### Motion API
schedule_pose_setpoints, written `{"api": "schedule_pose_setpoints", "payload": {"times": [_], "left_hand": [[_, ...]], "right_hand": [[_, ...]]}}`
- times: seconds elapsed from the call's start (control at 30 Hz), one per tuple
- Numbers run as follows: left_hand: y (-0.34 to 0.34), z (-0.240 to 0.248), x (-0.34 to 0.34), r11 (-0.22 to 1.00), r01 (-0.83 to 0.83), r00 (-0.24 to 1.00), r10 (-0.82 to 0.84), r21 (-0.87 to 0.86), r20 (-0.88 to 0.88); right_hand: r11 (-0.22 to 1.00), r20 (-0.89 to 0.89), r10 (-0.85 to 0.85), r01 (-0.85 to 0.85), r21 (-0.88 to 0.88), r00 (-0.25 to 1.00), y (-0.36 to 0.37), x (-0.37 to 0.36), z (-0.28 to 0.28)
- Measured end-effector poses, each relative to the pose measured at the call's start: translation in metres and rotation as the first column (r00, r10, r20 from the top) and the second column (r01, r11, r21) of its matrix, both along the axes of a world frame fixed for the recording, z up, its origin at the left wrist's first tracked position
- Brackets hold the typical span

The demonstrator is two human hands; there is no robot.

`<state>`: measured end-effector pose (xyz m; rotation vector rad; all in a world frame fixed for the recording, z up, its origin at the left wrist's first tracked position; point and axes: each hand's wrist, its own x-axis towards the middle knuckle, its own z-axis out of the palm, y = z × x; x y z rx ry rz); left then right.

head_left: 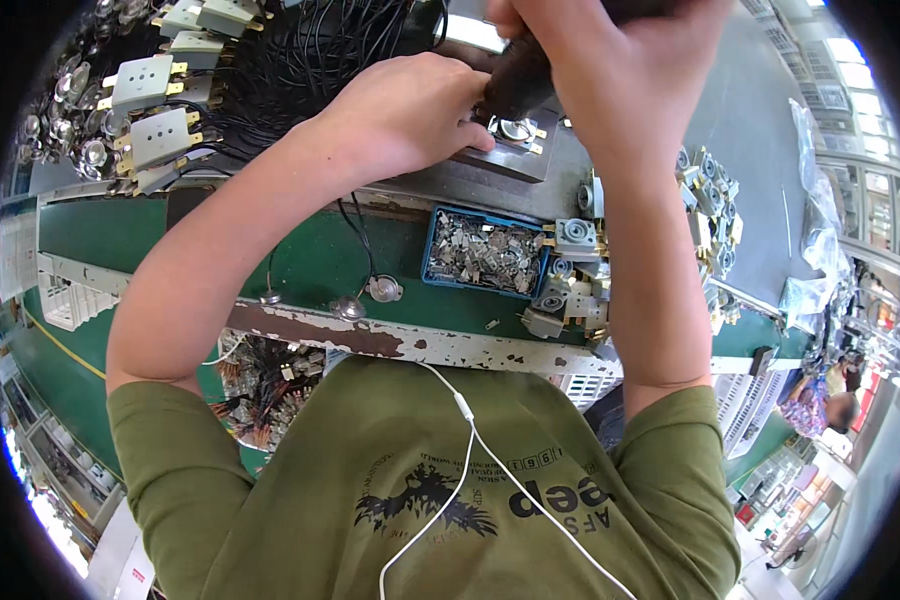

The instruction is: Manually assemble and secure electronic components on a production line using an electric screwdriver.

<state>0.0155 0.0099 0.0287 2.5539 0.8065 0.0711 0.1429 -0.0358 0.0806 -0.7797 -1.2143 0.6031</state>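
At the tabletop (760, 130), my left hand (410, 110) steadies a small metal-and-grey part (515, 130) seated on a grey block (515, 160), its fingers (460, 125) curled narrow and pressing at the part's edge. My right hand (620, 50) wraps its fingers fully round the dark handle of a tool (520, 75), whose tip comes down right at that part. This piece reads as mid-assembly, not yet finished and not yet set aside.

To my right, a heap of similar grey pieces (710, 200) lies along the tabletop, and a few more (570, 270) sit just beside a blue tray (438, 232) full of small metal clips (485, 255). To my left, a row of wired grey units (155, 110) rests among a tangle of black wires (310, 50) and clear round lenses (75, 100). Which pile is done and which waits I cannot tell; judging by the tray's fill, plenty of work seems left.
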Motion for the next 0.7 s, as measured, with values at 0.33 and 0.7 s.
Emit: {"api": "schedule_pose_setpoints", "payload": {"times": [0.33, 0.7], "left_hand": [[-0.007, -0.019, 0.006, 0.870, 0.240, 0.903, -0.363, 0.431, 0.228], [-0.023, -0.011, -0.016, 0.837, 0.226, 0.885, -0.390, 0.498, 0.254]], "right_hand": [[0.941, 0.246, -0.313, 0.334, -0.046, 0.917, -0.018, 0.043, 0.038], [0.910, 0.307, -0.397, 0.415, 0.005, 0.865, -0.018, 0.063, 0.023]]}}
